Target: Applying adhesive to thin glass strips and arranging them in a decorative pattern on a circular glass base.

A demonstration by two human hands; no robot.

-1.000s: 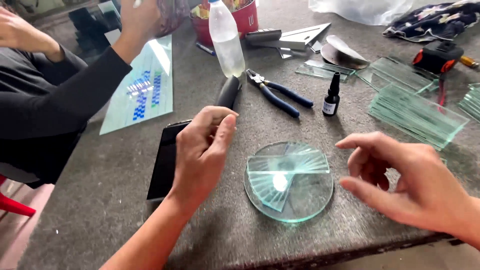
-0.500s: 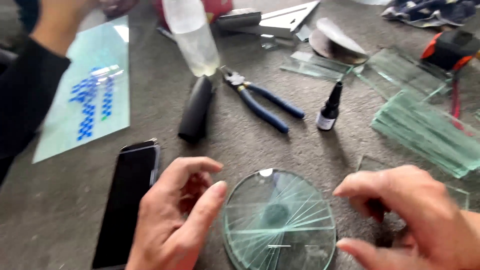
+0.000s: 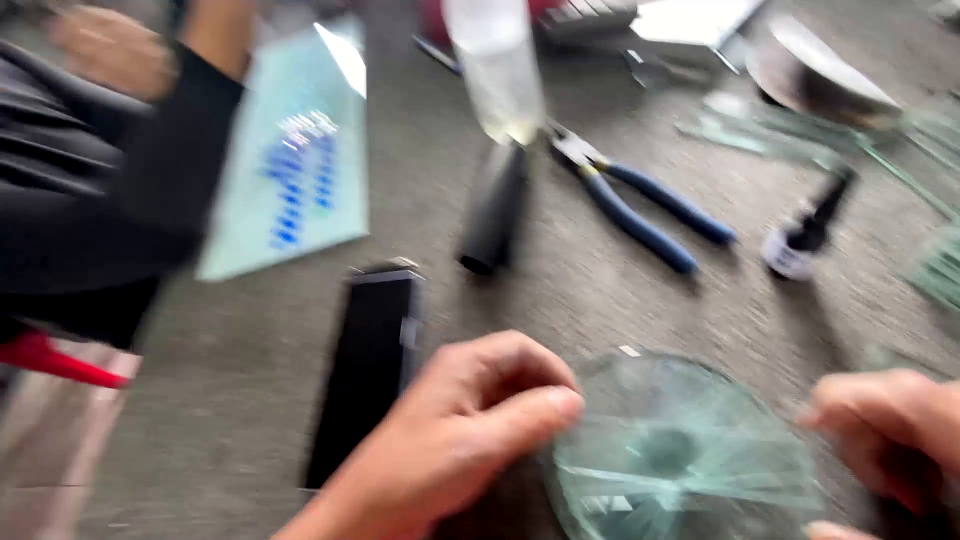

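A round glass disc [image 3: 690, 455] with a fan of glass strips on it lies on the grey table at the bottom of the blurred head view. My left hand [image 3: 470, 430] is curled at its left edge, thumb tip touching the rim. My right hand [image 3: 890, 435] sits at the disc's right edge with fingers bent; whether it grips the glass is unclear. A black phone [image 3: 365, 375] lies just left of my left hand.
Blue-handled pliers [image 3: 640, 205], a black cylinder [image 3: 495, 205], a clear plastic bottle [image 3: 495, 65] and a small dark dropper bottle [image 3: 805, 235] lie beyond the disc. A pale green sheet with blue marks [image 3: 300, 170] is at left, beside another person's dark sleeve [image 3: 100, 210]. Glass sheets [image 3: 940, 265] sit at right.
The view has dropped and swung left with heavy blur. Both my hands have closed in on the edges of the glass disc, which now lies at the bottom of the view.
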